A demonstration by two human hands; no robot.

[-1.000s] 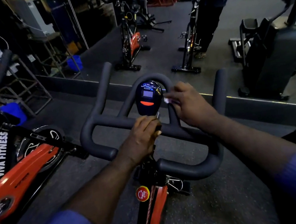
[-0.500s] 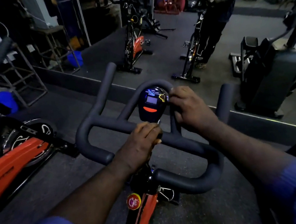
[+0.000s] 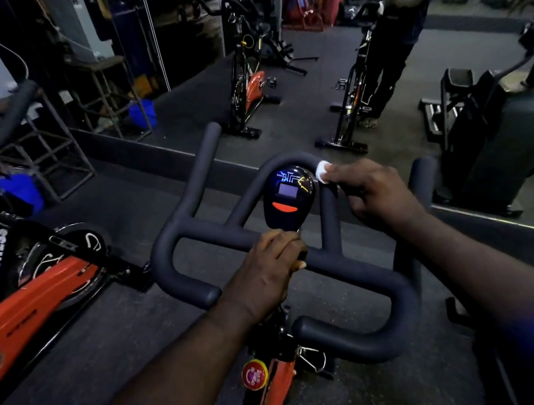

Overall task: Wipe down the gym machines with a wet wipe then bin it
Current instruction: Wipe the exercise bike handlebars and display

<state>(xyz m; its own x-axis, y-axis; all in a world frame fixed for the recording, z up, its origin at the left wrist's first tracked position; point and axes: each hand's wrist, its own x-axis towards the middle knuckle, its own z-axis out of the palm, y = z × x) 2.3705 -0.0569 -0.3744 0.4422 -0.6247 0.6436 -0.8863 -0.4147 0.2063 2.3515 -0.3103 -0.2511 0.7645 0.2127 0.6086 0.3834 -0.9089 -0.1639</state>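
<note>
The right hand (image 3: 375, 193) is carrying the small white wet wipe (image 3: 322, 169) upward. A second ago it was rubbing beside the oval black display console (image 3: 287, 195); now it is pinching the wipe under its fingertips against the top right bend of the black foam-padded handlebar (image 3: 376, 342) loop. The left hand (image 3: 265, 272) is keeping its grip curled round the centre bar. Wiping is probably moving from console to bars, with binning still ahead.
</note>
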